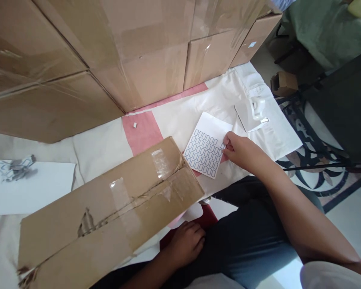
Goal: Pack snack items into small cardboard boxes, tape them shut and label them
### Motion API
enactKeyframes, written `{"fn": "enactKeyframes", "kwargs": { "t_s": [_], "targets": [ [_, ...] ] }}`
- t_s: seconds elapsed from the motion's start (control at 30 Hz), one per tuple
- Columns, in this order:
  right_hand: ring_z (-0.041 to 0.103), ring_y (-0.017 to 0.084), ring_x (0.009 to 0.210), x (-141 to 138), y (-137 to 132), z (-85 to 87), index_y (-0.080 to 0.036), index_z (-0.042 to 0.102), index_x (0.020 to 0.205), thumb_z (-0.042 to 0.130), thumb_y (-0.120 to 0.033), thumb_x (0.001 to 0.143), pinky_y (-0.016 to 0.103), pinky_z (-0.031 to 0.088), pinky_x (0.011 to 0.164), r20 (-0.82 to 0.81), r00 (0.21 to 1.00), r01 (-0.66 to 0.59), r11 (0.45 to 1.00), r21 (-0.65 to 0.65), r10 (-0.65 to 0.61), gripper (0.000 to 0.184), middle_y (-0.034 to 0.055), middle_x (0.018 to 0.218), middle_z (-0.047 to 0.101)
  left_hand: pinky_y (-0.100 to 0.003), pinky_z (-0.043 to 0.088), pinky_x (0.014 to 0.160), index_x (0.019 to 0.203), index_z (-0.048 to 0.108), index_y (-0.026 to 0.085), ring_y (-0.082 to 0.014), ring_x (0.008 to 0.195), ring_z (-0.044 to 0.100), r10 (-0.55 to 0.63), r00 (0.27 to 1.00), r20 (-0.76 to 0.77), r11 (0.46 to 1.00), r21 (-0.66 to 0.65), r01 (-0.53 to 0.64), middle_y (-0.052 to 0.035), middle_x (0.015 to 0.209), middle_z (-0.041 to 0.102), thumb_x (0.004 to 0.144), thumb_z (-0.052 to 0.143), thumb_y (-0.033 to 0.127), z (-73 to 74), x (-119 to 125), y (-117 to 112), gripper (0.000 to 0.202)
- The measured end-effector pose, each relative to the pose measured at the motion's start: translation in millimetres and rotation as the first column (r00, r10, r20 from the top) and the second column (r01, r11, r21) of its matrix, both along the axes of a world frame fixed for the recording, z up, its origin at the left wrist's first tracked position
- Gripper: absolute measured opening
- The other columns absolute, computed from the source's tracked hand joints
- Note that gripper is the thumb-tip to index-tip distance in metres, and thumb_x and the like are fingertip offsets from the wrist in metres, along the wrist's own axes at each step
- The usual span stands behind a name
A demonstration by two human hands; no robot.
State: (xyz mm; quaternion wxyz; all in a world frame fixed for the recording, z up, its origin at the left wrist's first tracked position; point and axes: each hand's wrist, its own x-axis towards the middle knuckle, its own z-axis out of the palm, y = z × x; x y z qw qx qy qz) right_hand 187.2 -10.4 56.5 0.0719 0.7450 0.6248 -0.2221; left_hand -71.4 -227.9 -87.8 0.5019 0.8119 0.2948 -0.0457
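A white sheet of small blue-edged labels (pixel 206 150) lies on the white and pink cloth (pixel 144 132). My right hand (pixel 240 150) reaches over it, thumb and fingers pinched together at the sheet's right edge. My left hand (pixel 185 243) rests low near my lap, fingers curled against the near underside of a long taped cardboard box (pixel 108 216) that lies tilted in front of me. Whether it grips the box is hidden.
Large stacked cardboard boxes (pixel 123 48) wall off the far side. A white tape dispenser on a card (pixel 254 112) sits right of the labels. White paper with crumpled scraps (pixel 21 180) lies left. A small open box (pixel 284 82) and a dark chair (pixel 343 100) stand right.
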Motion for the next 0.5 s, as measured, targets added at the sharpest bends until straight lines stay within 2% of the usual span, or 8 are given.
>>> {"fn": "enactKeyframes", "kwargs": {
  "t_s": [0.17, 0.33, 0.43, 0.5],
  "targets": [
    [0.061, 0.022, 0.076, 1.0, -0.6, -1.5, -0.024, 0.05, 0.1, 0.06, -0.019, 0.087, 0.031, 0.037, 0.061, -0.003, 1.0, 0.02, 1.0, 0.02, -0.02, 0.017, 0.0019, 0.081, 0.067, -0.041, 0.051, 0.094, 0.104, 0.068, 0.021, -0.0236, 0.099, 0.066, -0.011, 1.0, -0.011, 1.0, 0.011, 0.011, -0.0062, 0.105, 0.072, 0.098, 0.051, 0.024, -1.4, -0.7, 1.0, 0.019],
    [0.058, 0.022, 0.069, 1.4, -1.1, -3.1, -0.024, 0.048, 0.098, 0.059, -0.019, 0.086, 0.031, 0.035, 0.059, -0.012, 1.0, 0.012, 0.999, 0.035, -0.011, 0.017, 0.0025, 0.079, 0.066, -0.042, 0.051, 0.094, 0.104, 0.069, 0.021, -0.0239, 0.099, 0.067, -0.026, 0.999, -0.018, 1.0, 0.016, 0.026, -0.0062, 0.104, 0.073, 0.098, 0.051, 0.025, -0.4, -0.4, 2.9, 0.019],
    [0.06, 0.023, 0.073, 1.0, -0.7, -3.6, -0.024, 0.048, 0.102, 0.058, -0.018, 0.087, 0.031, 0.036, 0.061, -0.025, 1.0, 0.015, 0.999, 0.03, -0.015, 0.019, 0.0024, 0.079, 0.066, -0.042, 0.051, 0.094, 0.104, 0.069, 0.021, -0.0241, 0.099, 0.067, -0.033, 0.999, -0.026, 0.999, 0.019, 0.034, -0.0061, 0.104, 0.073, 0.098, 0.05, 0.025, -0.5, 0.0, 4.4, 0.02],
    [0.06, 0.023, 0.075, 0.6, -0.5, -3.5, -0.024, 0.048, 0.098, 0.058, -0.017, 0.087, 0.031, 0.036, 0.061, -0.018, 1.0, 0.002, 1.0, 0.018, -0.002, 0.016, 0.0028, 0.08, 0.066, -0.042, 0.052, 0.094, 0.104, 0.069, 0.021, -0.0241, 0.099, 0.067, -0.038, 0.999, -0.033, 0.999, 0.018, 0.039, -0.0059, 0.105, 0.073, 0.097, 0.051, 0.024, -0.9, 0.3, 5.3, 0.02]
  ]
}}
